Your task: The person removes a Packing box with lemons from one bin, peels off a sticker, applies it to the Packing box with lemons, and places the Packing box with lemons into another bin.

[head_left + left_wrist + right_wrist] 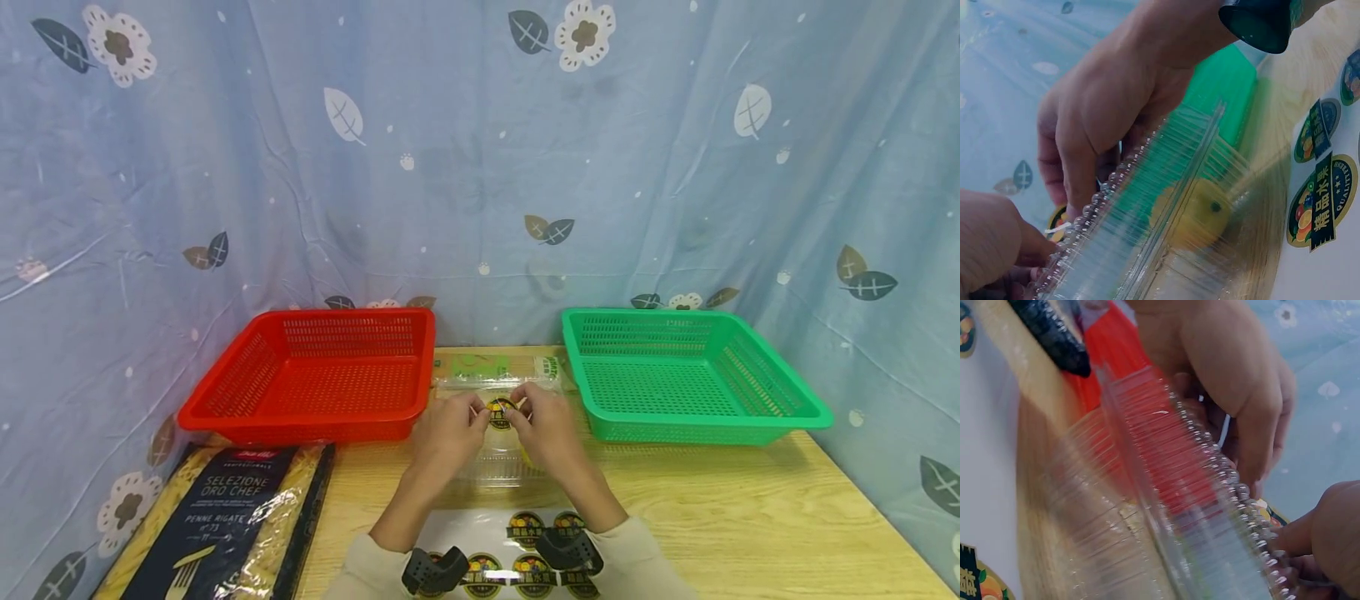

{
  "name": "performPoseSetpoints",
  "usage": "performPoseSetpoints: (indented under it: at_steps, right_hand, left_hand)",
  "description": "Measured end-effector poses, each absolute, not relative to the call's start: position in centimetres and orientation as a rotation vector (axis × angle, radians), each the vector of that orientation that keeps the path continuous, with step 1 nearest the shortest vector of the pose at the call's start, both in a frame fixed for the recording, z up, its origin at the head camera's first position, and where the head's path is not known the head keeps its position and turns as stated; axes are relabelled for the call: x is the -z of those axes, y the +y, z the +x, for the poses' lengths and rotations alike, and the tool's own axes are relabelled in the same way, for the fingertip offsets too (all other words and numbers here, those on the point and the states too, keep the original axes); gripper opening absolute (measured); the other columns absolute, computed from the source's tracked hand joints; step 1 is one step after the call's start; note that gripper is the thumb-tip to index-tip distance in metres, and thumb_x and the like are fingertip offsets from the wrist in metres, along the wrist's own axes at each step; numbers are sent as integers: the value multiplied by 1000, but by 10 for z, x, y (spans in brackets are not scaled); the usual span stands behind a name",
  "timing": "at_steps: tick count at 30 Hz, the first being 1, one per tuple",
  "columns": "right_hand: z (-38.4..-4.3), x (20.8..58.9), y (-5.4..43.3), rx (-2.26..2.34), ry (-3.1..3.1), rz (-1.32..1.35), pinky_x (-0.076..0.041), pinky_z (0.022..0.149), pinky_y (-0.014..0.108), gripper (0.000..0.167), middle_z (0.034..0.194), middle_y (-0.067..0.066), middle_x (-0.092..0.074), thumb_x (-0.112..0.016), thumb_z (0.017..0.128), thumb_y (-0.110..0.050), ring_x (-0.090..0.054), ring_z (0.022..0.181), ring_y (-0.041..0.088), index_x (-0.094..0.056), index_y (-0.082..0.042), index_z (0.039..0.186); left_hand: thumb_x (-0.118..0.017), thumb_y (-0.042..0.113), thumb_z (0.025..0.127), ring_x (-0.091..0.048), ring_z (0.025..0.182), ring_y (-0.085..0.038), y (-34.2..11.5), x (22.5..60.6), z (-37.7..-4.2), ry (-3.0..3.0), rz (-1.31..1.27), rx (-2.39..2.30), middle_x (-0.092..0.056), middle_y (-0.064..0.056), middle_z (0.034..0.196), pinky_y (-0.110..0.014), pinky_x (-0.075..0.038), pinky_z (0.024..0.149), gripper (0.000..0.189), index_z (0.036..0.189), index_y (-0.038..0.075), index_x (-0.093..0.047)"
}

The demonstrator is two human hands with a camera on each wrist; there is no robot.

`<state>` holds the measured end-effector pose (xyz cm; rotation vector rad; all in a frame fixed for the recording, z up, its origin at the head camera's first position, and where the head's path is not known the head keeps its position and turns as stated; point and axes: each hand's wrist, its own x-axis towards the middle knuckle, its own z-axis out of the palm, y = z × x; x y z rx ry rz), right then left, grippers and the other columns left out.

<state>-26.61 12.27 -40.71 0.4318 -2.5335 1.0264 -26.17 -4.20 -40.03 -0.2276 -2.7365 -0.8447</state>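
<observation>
The round sticker (pixel 500 417) sits between your fingertips; you have the left hand (pixel 452 425) pinching its left edge and the right hand (pixel 550 423) pinching its right. Whether it touches the lid under your fingers can't be told. Below them stands the clear container (pixel 491 471), a yellow fruit (pixel 1192 214) inside. Nearer you than your fingers lies the sticker sheet (pixel 468 533); left of them, the red basket (pixel 337 375); right, the green basket (pixel 667 387).
</observation>
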Motion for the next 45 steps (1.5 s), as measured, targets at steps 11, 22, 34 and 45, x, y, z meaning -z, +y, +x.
performPoseSetpoints:
  at_steps: [11,22,34,45]
  right_hand:
    - [-267,412,116,-692,-2536,375,-40,52,30,18,64,-1,-59,-81,86,-14,-49,56,12,-64,-9,87]
    - [-265,415,115,-558,-2548,404,-40,54,31,15,73,-1,-57,-80,86,-14,-49,63,17,-65,-13,89]
    - [-260,415,117,-524,-2635,511,-28,44,24,24,78,-3,-51,-69,96,-19,-32,50,11,-74,-14,119]
    - [-257,409,120,-839,-2707,431,-53,71,41,56,119,8,-66,-73,94,-34,-65,84,23,-60,-6,140]
  left_hand:
    - [-75,26,90,-51,58,-17,-37,402,-263,-2785,-161,698,-61,3,68,-37,-39,51,12,80,21,-68]
    - [-77,27,89,-58,61,-21,-35,403,-263,-2767,-150,679,-68,-1,74,-39,-43,50,12,84,19,-70]
    - [-72,14,90,-48,49,-12,-49,398,-258,-2753,-333,932,-54,4,58,-28,-40,47,9,95,6,-71]
    - [-73,17,87,-50,56,-12,-78,382,-248,-2656,-324,1098,-56,3,64,-28,-44,53,12,92,6,-71]
